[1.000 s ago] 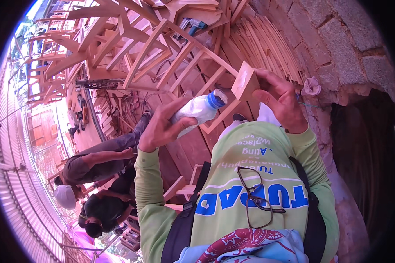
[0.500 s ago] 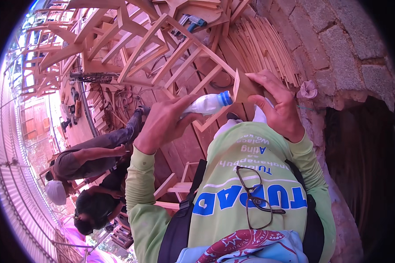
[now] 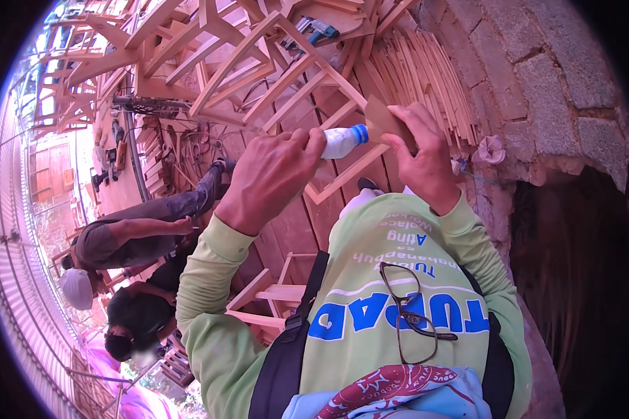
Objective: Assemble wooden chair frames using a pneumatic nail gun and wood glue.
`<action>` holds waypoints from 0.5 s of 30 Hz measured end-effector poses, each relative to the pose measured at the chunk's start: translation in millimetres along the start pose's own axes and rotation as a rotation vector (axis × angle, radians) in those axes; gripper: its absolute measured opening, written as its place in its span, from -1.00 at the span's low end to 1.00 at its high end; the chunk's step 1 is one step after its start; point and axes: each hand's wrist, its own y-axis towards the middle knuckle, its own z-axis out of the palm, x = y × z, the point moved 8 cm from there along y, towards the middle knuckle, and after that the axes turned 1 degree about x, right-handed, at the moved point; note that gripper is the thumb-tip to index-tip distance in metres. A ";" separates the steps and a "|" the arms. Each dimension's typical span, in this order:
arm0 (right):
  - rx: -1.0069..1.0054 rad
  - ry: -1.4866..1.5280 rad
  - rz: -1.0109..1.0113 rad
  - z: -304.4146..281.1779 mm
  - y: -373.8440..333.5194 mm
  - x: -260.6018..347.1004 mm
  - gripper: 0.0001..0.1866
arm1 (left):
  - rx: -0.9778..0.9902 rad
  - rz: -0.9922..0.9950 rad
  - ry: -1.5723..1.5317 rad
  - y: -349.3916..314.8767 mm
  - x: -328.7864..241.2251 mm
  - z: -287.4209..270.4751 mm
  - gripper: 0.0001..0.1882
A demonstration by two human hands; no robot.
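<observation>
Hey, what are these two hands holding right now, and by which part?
The left hand holds the blue-topped white bottle by its body; the right hand pinches the small flat brown piece by its right-hand end.

Two hands (image 3: 265, 174), one bottle (image 3: 341, 142), one block (image 3: 382, 119)

We see bright daylight glaring along the left edge, a pink cast over the wall (image 3: 538, 77), the hole (image 3: 566, 258) in deep shadow, corrugated sheet (image 3: 17, 286) bowed by fisheye, corners black, shirt (image 3: 370, 244) sharp.
</observation>
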 end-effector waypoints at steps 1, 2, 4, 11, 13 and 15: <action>0.012 0.000 -0.005 4.5 0.1 0.5 -0.58 | -0.004 -0.002 -0.009 -1.2 0.7 1.5 -0.77; 0.023 0.000 -0.009 8.9 -0.1 0.0 -0.58 | -0.001 0.008 -0.010 -2.0 1.8 5.5 -0.77; 0.010 -0.001 -0.036 17.3 -0.1 -3.4 -0.56 | 0.021 -0.020 -0.059 -5.2 6.5 14.4 -0.76; 0.075 0.329 0.167 7.3 1.1 -49.3 -0.56 | -0.027 -0.173 -0.571 -25.2 23.0 38.7 -0.58; 0.207 0.623 0.291 -2.2 -3.3 -48.6 -0.52 | -0.046 -0.197 -0.768 -36.0 27.1 49.8 -0.56; 0.224 0.708 0.255 -7.5 -2.2 -37.6 -0.52 | -0.064 -0.214 -0.970 -42.1 26.6 56.6 -0.55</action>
